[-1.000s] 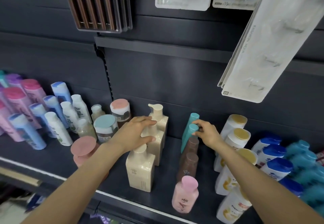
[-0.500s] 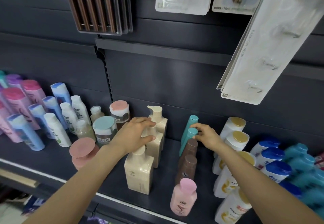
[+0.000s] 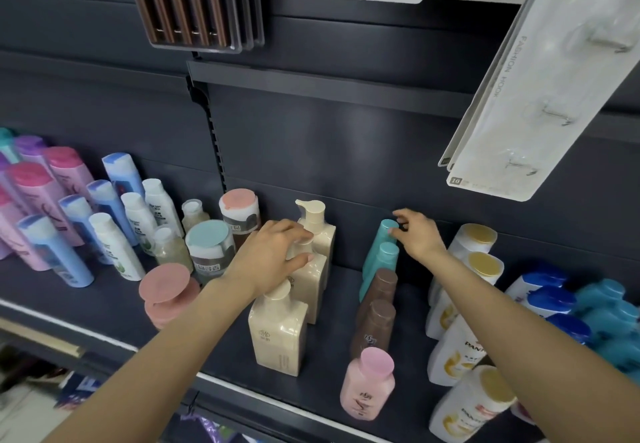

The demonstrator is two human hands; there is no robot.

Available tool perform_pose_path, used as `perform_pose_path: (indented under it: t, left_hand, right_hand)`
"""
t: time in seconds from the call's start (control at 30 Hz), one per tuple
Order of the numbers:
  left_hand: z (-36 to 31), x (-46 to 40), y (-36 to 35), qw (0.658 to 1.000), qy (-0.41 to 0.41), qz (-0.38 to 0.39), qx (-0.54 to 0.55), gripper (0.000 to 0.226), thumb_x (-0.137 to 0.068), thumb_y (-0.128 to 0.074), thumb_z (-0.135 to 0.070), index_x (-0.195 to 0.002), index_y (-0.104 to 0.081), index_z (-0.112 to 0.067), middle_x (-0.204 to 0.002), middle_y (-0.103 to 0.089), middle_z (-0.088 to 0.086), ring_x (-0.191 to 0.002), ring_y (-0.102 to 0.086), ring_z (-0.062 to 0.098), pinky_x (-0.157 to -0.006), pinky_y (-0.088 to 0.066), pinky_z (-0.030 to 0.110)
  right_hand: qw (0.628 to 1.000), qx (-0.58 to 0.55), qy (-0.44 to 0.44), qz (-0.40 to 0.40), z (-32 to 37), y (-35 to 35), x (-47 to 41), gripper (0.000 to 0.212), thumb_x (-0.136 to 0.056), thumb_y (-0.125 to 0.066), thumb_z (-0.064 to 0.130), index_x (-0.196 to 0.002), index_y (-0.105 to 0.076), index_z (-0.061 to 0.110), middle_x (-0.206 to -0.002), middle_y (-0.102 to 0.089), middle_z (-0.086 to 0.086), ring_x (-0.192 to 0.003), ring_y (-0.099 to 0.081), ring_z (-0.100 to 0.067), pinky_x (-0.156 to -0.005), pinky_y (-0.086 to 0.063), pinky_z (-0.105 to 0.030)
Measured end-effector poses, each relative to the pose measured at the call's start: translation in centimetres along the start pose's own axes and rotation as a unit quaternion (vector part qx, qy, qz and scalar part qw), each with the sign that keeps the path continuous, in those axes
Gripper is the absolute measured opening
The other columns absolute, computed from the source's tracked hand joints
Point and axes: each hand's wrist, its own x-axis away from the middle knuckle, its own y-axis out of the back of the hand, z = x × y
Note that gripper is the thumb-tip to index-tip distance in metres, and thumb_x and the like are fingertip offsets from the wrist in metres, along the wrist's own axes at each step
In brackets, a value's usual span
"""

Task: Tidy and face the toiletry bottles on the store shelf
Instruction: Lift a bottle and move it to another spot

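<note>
Dark store shelving holds rows of toiletry bottles. At centre, three cream pump bottles stand in a line from front to back. The left hand curls over the pump top of the middle one, gripping it. Just to the right, two teal bottles stand behind two brown bottles and a pink bottle. The right hand pinches the cap of the rear teal bottle with thumb and fingertips.

Both arms reach forward — left hand curled (gripping), right hand pinching.
</note>
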Motion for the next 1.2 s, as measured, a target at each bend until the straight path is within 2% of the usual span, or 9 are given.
perform_pose_path:
  t: [0.2, 0.33, 0.5, 0.77, 0.97, 1.07, 1.13, 1.2]
  left_hand:
    - [-0.1, 0.0, -0.1, 1.0, 0.001, 0.002, -0.011, 0.042, -0.092, -0.051, -0.042, -0.133, -0.049, -0.03, -0.137, -0.045, -0.011, -0.124, -0.039, 0.013, -0.103, -0.033, 0.03]
    - [-0.2, 0.0, -0.1, 1.0, 0.007, 0.007, -0.016, 0.043, -0.093, -0.05, -0.042, -0.134, -0.047, -0.03, -0.139, -0.043, -0.011, -0.127, -0.037, 0.014, -0.104, -0.032, 0.031]
    - [-0.5, 0.0, 0.0, 0.999, 0.018, 0.014, -0.027, 0.042, -0.093, -0.049, -0.042, -0.134, -0.047, -0.03, -0.14, -0.043, -0.01, -0.128, -0.038, 0.015, -0.104, -0.034, 0.033]
    - [-2.2, -0.1, 1.5, 0.999, 0.034, 0.009, -0.014, 0.039, -0.095, -0.047, -0.036, -0.132, -0.049, -0.026, -0.135, -0.047, -0.004, -0.124, -0.041, 0.018, -0.101, -0.037, 0.035]
    - [-3.8, 0.2, 2.6, 0.989, 0.027, -0.042, 0.14, 0.034, -0.093, -0.054, -0.029, -0.126, -0.056, -0.02, -0.126, -0.055, 0.003, -0.116, -0.051, 0.02, -0.098, -0.041, 0.031]
    - [-4.6, 0.8, 3.1, 0.973, 0.038, -0.045, 0.221, 0.04, -0.093, -0.055, -0.03, -0.131, -0.052, -0.017, -0.128, -0.056, 0.003, -0.117, -0.053, 0.018, -0.097, -0.039, 0.026]
    - [-5.1, 1.1, 3.5, 0.956, 0.079, -0.022, 0.283, 0.042, -0.094, -0.051, -0.037, -0.131, -0.052, -0.017, -0.126, -0.059, 0.002, -0.112, -0.056, 0.017, -0.092, -0.042, 0.025]
    - [-5.7, 1.6, 3.9, 0.909, 0.144, 0.032, 0.391, 0.045, -0.094, -0.046, -0.045, -0.125, -0.056, -0.014, -0.114, -0.065, 0.005, -0.098, -0.063, 0.018, -0.086, -0.049, 0.029]
  right_hand:
    - [0.999, -0.004, -0.049, 0.02, 0.4, -0.7, -1.3, 0.035, -0.08, -0.072, 0.011, -0.113, -0.062, 0.003, -0.114, -0.063, -0.015, -0.107, -0.057, -0.027, -0.091, -0.041, -0.028]
    - [0.997, -0.019, -0.063, 0.033, 0.8, -1.0, -1.0, 0.023, -0.084, -0.066, 0.008, -0.105, -0.059, 0.002, -0.103, -0.059, -0.014, -0.103, -0.058, -0.03, -0.078, -0.04, -0.026]
    - [0.999, -0.047, 0.005, -0.013, 3.0, 0.6, -0.2, 0.02, -0.089, -0.061, 0.01, -0.109, -0.059, 0.005, -0.106, -0.06, -0.011, -0.091, -0.053, -0.019, -0.078, -0.039, -0.023]
    - [0.982, -0.118, 0.122, -0.088, 7.4, 4.1, 4.2, 0.016, -0.09, -0.059, 0.011, -0.106, -0.058, 0.011, -0.099, -0.061, -0.001, -0.093, -0.058, -0.014, -0.084, -0.048, -0.027]
    - [0.965, -0.158, 0.164, -0.13, 9.9, 6.8, 8.7, 0.019, -0.091, -0.058, 0.014, -0.11, -0.058, 0.014, -0.105, -0.061, 0.002, -0.093, -0.057, -0.011, -0.079, -0.046, -0.018]
    - [0.951, -0.23, 0.151, -0.144, 10.4, 8.4, 10.4, 0.016, -0.091, -0.059, 0.015, -0.107, -0.06, 0.015, -0.1, -0.063, 0.005, -0.09, -0.059, -0.01, -0.079, -0.049, -0.022]
    - [0.935, -0.305, 0.117, -0.141, 10.6, 9.3, 11.4, 0.015, -0.091, -0.059, 0.014, -0.105, -0.061, 0.016, -0.099, -0.063, 0.005, -0.089, -0.059, -0.008, -0.077, -0.052, -0.023]
    - [0.911, -0.382, 0.072, -0.138, 10.6, 10.0, 12.3, 0.015, -0.092, -0.058, 0.014, -0.106, -0.061, 0.014, -0.104, -0.064, -0.002, -0.093, -0.061, -0.009, -0.076, -0.055, -0.02]
